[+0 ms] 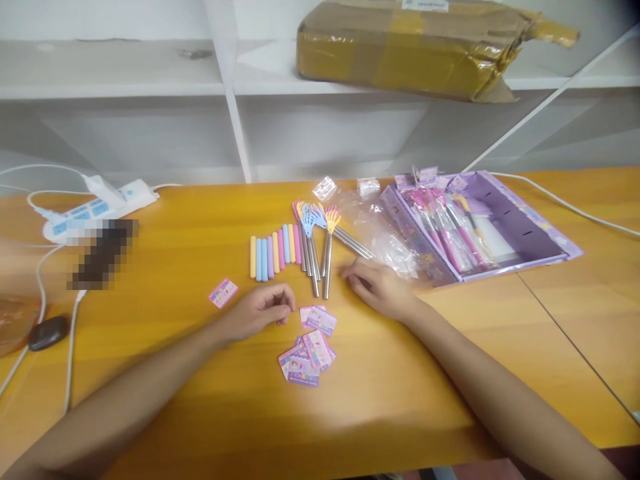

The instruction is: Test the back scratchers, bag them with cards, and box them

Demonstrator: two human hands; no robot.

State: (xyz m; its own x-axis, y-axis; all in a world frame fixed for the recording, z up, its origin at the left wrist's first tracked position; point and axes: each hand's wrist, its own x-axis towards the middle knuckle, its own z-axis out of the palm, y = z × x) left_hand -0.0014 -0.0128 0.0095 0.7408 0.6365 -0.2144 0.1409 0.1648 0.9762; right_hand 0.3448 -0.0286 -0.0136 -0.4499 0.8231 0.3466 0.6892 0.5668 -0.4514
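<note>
My left hand [265, 310] rests on the table with loosely curled fingers and nothing visible in it, between a small pink card [223, 293] and a pile of cards [305, 363]. My right hand [376, 287] lies with bent fingers just right of metal rods with hand-shaped heads [327, 257] in blue, yellow and pink. It appears to hold nothing. A row of pastel tubes [270, 257] lies left of the rods. Clear plastic wrappers [395, 250] are behind my right hand. An open purple box [537, 223] holds several wrapped pink and yellow items [453, 230].
A power strip [100, 210] with white cables, a pixelated dark object [105, 253] and a black oval device [49, 333] are at the left. A taped brown parcel [410, 50] sits on the white shelf [125, 70]. A white cable [565, 200] runs behind the box.
</note>
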